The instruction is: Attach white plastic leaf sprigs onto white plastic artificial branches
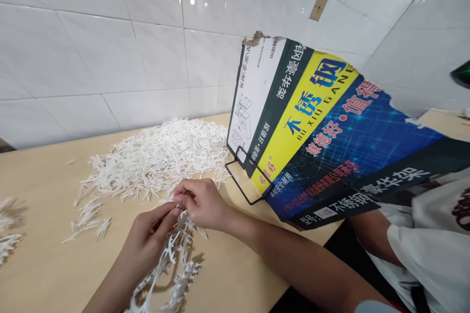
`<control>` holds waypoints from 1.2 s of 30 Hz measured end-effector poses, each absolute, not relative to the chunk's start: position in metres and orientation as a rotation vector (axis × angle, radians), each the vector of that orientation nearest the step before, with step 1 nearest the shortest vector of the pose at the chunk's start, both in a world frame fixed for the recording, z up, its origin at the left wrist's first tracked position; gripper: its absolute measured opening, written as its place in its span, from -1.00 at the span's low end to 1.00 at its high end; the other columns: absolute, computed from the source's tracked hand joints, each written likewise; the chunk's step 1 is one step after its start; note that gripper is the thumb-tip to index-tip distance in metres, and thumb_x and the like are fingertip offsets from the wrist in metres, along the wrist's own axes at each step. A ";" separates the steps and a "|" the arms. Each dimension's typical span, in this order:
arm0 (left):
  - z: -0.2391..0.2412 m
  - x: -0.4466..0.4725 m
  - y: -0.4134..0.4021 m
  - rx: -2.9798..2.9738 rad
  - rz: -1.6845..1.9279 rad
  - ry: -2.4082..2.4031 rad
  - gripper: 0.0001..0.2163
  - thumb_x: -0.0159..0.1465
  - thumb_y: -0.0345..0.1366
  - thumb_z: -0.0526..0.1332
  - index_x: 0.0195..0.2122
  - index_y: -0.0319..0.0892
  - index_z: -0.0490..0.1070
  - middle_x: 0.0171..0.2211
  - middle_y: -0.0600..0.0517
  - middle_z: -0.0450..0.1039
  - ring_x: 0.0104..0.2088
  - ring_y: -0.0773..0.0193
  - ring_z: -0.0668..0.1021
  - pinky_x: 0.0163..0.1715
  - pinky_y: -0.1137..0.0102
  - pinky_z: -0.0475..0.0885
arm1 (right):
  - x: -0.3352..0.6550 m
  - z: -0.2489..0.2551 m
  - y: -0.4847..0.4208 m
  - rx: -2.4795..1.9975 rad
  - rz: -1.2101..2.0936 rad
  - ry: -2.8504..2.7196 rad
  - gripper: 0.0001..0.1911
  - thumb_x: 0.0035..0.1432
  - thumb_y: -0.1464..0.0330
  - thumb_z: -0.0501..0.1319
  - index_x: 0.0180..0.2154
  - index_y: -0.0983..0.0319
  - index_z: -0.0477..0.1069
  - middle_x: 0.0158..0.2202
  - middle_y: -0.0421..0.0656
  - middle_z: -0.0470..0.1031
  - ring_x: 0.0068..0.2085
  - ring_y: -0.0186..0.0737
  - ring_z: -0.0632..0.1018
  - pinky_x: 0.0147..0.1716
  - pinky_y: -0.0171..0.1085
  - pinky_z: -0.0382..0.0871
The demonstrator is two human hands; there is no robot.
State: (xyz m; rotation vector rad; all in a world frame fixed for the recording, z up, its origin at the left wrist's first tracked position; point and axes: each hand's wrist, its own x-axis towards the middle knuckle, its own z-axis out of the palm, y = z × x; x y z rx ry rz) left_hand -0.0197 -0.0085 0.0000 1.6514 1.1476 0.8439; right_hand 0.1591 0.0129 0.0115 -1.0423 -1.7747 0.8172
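Our left hand [149,234] and right hand [200,203] both pinch a white plastic sprue strip [172,264] near the wooden table's [47,264] front edge. White pile [161,156] mid-table, printed cardboard [312,127] toward the right edge, tiled wall [110,34] behind.

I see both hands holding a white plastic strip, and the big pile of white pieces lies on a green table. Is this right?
Not quite. In the head view the table is light wood, not green. Both hands, left and right, do hold the white plastic strip, and the pile lies there.
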 end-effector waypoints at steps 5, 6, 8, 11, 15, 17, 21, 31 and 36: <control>0.003 -0.019 -0.009 1.640 0.813 1.103 -0.61 0.36 0.05 0.24 -0.40 -0.20 0.48 -0.55 0.11 0.13 -0.49 0.33 0.17 -0.49 0.43 0.07 | 0.156 0.008 0.013 -1.088 1.182 -1.527 -0.91 0.21 0.36 0.28 -0.36 0.21 0.47 -0.50 -0.26 0.44 -0.44 -0.30 0.44 -0.42 -0.34 0.27; 0.004 -0.019 -0.010 1.625 0.805 1.084 -0.60 0.37 0.05 0.22 -0.39 -0.20 0.50 -0.54 0.10 0.17 -0.48 0.32 0.18 -0.48 0.43 0.08 | 0.155 0.007 0.014 -1.061 1.272 -1.463 -0.89 0.20 0.34 0.29 -0.37 0.22 0.46 -0.50 -0.26 0.43 -0.44 -0.31 0.43 -0.42 -0.34 0.27; 0.006 -0.018 -0.011 1.597 0.788 1.047 -0.61 0.38 0.05 0.22 -0.32 -0.21 0.56 -0.52 0.07 0.27 -0.47 0.32 0.22 -0.47 0.42 0.09 | 0.155 0.007 0.015 -0.994 1.422 -1.338 -0.79 0.22 0.27 0.29 -0.42 0.23 0.43 -0.51 -0.24 0.41 -0.44 -0.32 0.40 -0.43 -0.35 0.26; 0.007 -0.016 -0.011 1.584 0.789 1.017 -0.62 0.37 0.04 0.24 -0.21 -0.20 0.63 -0.53 0.06 0.34 -0.51 0.32 0.24 -0.49 0.42 0.10 | 0.155 0.008 0.016 -0.945 1.538 -1.234 -0.62 0.28 0.14 0.25 -0.48 0.25 0.39 -0.53 -0.22 0.38 -0.49 -0.36 0.32 -0.47 -0.35 0.18; 0.009 -0.014 -0.010 1.498 0.909 1.051 -0.63 0.36 0.02 0.26 -0.26 -0.22 0.63 -0.51 0.04 0.39 -0.49 0.33 0.29 -0.49 0.44 0.15 | 0.156 0.013 0.018 -0.953 1.426 -1.294 -0.68 0.24 0.14 0.32 -0.41 0.25 0.44 -0.50 -0.25 0.39 -0.47 -0.36 0.38 -0.44 -0.34 0.27; 0.010 -0.014 -0.009 1.402 0.954 1.085 -0.61 0.34 0.05 0.26 -0.28 -0.22 0.61 -0.57 0.09 0.29 -0.54 0.36 0.23 -0.54 0.45 0.10 | 0.158 0.015 0.019 -0.950 1.399 -1.284 -0.76 0.18 0.18 0.38 -0.29 0.23 0.50 -0.45 -0.26 0.43 -0.46 -0.34 0.45 -0.40 -0.32 0.36; 0.009 -0.013 -0.009 1.294 0.971 1.096 -0.61 0.32 0.07 0.28 -0.26 -0.22 0.57 -0.60 0.16 0.12 -0.58 0.40 0.15 -0.59 0.48 0.04 | 0.160 0.016 0.021 -0.901 1.497 -1.183 -0.74 0.14 0.23 0.41 -0.18 0.24 0.58 -0.35 -0.20 0.53 -0.42 -0.34 0.52 -0.31 -0.26 0.48; 0.010 -0.013 -0.011 1.260 0.972 1.074 -0.62 0.30 0.05 0.32 -0.36 -0.21 0.49 -0.59 0.16 0.15 -0.56 0.42 0.18 -0.58 0.49 0.06 | 0.165 0.014 0.028 -1.011 1.322 -1.285 -0.75 0.17 0.20 0.39 -0.20 0.23 0.58 -0.35 -0.18 0.56 -0.38 -0.27 0.58 -0.28 -0.24 0.51; 0.020 -0.018 -0.012 1.158 0.960 0.982 -0.64 0.24 0.03 0.39 -0.34 -0.22 0.58 -0.63 0.13 0.21 -0.60 0.42 0.21 -0.61 0.49 0.04 | 0.172 0.017 0.028 -1.248 0.686 -1.578 -0.74 0.38 0.19 0.18 -0.19 0.21 0.56 -0.33 -0.14 0.59 -0.36 -0.25 0.55 -0.35 -0.29 0.37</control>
